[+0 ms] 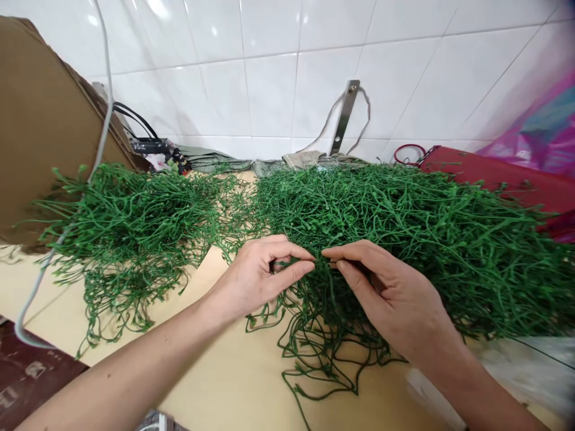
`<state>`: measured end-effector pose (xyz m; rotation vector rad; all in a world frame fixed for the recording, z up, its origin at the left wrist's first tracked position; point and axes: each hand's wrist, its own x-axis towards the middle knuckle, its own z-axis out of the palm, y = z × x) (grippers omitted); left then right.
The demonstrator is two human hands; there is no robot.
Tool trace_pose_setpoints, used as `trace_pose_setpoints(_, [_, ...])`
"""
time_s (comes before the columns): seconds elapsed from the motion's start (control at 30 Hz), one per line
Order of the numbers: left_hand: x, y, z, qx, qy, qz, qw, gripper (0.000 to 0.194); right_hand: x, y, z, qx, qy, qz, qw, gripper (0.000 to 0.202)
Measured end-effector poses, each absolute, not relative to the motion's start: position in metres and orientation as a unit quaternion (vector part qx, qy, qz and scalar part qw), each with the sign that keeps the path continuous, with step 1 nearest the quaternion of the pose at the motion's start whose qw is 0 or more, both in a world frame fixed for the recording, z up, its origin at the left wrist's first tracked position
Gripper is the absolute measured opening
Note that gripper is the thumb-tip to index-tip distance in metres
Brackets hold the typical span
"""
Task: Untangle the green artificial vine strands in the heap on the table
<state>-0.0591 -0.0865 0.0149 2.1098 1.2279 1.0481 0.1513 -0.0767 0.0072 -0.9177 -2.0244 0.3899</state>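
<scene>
A large heap of thin green plastic stems (404, 209) covers the middle and right of the pale yellow table (233, 371). At its front edge my left hand (265, 269) pinches thumb and forefinger together on a green stem. Facing it, a small gap to the right, my right hand (386, 287) also has its thumb and fingers closed; the tiny part between those fingertips is too small to name. Loose stems dangle and curl on the tabletop below both hands. Another pile of green stems (135, 215) lies at the left.
A brown box or bag (54, 120) stands at the far left, with a white cable (105, 114) running before it. Behind the heap are a metal bracket (345, 117) on the tiled wall and a red bag (494, 179). Clear plastic (521, 371) lies at the lower right.
</scene>
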Motion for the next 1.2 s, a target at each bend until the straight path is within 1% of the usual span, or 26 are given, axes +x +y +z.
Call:
trace_pose_setpoints(0.13, [-0.059,-0.086,0.014,0.778,0.440,0.383,0.232,0.010,0.150,-0.081,0.010,-0.352,-0.819,0.151,0.427,0.019])
trace_pose_setpoints(0.23, [-0.059,-0.088,0.014,0.787,0.433,0.386,0.209,0.010,0.148,-0.082,0.006,-0.347,-0.832,0.089,0.424,0.021])
trace_pose_setpoints(0.37, [-0.057,-0.090,0.015,0.793,0.442,0.375,0.189,0.010,0.147,-0.081,-0.001,-0.356,-0.828,0.014,0.434,0.017])
trace_pose_setpoints(0.57, [-0.054,-0.089,0.015,0.779,0.471,0.347,0.226,0.013,0.148,-0.082,0.001,-0.346,-0.847,-0.054,0.401,0.017])
trace_pose_setpoints(0.7, [-0.053,-0.091,0.015,0.783,0.460,0.338,0.247,0.018,0.143,-0.083,0.001,-0.347,-0.844,-0.129,0.388,0.015])
trace_pose_setpoints(0.9, [-0.051,-0.096,0.018,0.783,0.448,0.355,0.246,0.020,0.148,-0.078,0.000,-0.395,-0.801,-0.082,0.442,0.014])
trace_pose_setpoints(1.03, [-0.054,-0.095,0.018,0.755,0.453,0.387,0.274,0.019,0.175,-0.067,0.012,-0.523,-0.706,-0.089,0.469,0.010])
trace_pose_setpoints(1.07, [-0.054,-0.094,0.017,0.745,0.458,0.396,0.279,0.019,0.180,-0.066,0.015,-0.534,-0.691,-0.096,0.478,0.010])
trace_pose_setpoints(1.13, [-0.055,-0.091,0.016,0.730,0.462,0.411,0.292,0.019,0.183,-0.066,0.019,-0.515,-0.693,-0.116,0.491,0.014])
trace_pose_setpoints(1.2, [-0.055,-0.089,0.016,0.724,0.453,0.420,0.306,0.019,0.177,-0.068,0.019,-0.456,-0.726,-0.135,0.496,0.025])
